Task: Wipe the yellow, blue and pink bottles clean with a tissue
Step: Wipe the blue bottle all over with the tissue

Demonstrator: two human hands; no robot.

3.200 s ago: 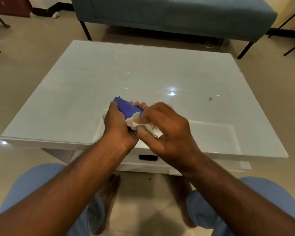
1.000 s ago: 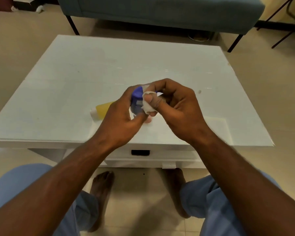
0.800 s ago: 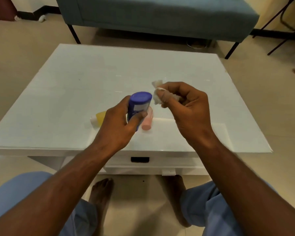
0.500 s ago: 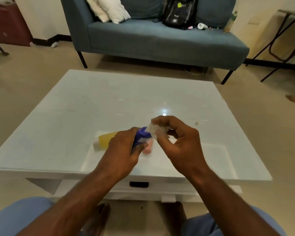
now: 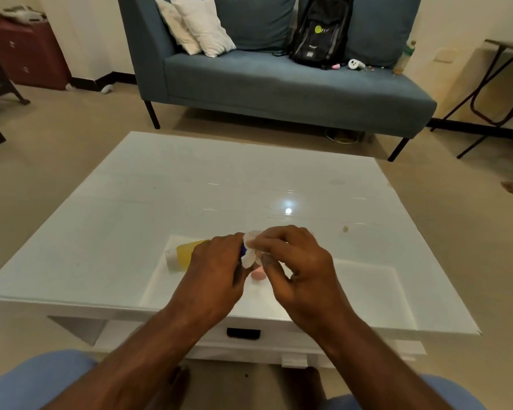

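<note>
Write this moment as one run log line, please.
left hand: holds blue bottle | right hand: presses tissue on it | yellow bottle, pink bottle: lying on table

**Surface and material findings**

Worktop (image 5: 190, 202): white, smooth, high gloss, with a lamp reflected in it. Tissue (image 5: 249, 255): thin white paper, crumpled, matt. Yellow bottle (image 5: 185, 255): translucent plastic with a white cap, smooth. Pink bottle (image 5: 258, 275): smooth, seemingly plastic. Sofa (image 5: 279, 84): blue-grey woven cloth, matt, on dark legs. Cushions (image 5: 202, 25): white cloth. Backpack (image 5: 320, 31): black fabric. Floor (image 5: 57, 143): beige, smooth, faint sheen.
</note>
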